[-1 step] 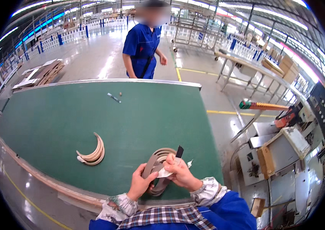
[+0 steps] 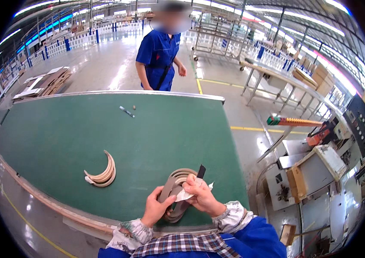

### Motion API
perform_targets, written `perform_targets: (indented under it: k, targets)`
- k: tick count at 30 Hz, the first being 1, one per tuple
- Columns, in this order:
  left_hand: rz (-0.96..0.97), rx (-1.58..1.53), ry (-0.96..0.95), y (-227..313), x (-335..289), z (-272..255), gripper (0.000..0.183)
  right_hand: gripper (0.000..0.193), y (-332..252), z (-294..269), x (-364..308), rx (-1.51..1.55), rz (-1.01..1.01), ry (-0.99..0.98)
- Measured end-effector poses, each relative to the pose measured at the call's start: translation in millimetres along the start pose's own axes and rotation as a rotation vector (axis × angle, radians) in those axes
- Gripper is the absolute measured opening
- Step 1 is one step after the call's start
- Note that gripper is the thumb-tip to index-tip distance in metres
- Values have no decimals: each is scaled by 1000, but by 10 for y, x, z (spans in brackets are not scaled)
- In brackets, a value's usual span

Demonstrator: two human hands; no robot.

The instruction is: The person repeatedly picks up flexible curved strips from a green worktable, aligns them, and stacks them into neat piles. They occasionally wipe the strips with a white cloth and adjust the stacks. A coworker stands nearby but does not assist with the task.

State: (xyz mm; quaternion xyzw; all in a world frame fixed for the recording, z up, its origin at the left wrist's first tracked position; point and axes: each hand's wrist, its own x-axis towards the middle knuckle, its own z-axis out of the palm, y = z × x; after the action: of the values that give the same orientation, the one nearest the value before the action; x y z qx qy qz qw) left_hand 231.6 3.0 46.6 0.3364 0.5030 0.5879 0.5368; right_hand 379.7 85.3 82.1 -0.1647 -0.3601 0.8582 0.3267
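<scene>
A coil of grey-brown edge-banding-like strip (image 2: 180, 173) stands on the green tabletop close in front of me. My left hand (image 2: 155, 207) is closed on the coil's left side, thumb toward the middle and fingers round the outer turn. Over the coil's right side, my right hand (image 2: 204, 199) is closed in a pinch on a crumpled white sheet (image 2: 184, 196). A flat black piece (image 2: 201, 171) sticks up above the right fist; its lower end is hidden in the fingers. Farther left lies a crescent-shaped bundle of beige strips (image 2: 107, 173) with a white tip.
The green table (image 2: 105, 124) has a metal far edge. A marker-like tube (image 2: 127, 112) and a small brown bit lie near that edge. Beyond it stands a person in blue (image 2: 158, 58). Machinery with a control panel (image 2: 360, 124) is on the right; stacked boards (image 2: 47, 84) lie far left.
The whole view has shifted very slightly. Both hands keep their grip, and the coil is nearly where it was.
</scene>
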Motion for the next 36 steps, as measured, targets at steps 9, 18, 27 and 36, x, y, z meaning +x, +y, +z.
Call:
perform_targets:
  k: [9, 18, 27, 36]
  targets:
    - [-1, 312, 43, -133, -131, -175, 40, 15, 278, -213, -96, 117, 141, 166]
    - [348, 741, 202, -96, -190, -337, 31, 18, 717, -307, -346, -429, 51, 102]
    - [285, 800, 126, -25, -161, -219, 27, 18, 757, -195, -390, -922, -45, -41]
    - [341, 821, 193, -132, -170, -173, 27, 18, 805, -148, -398, -1125, -112, -156]
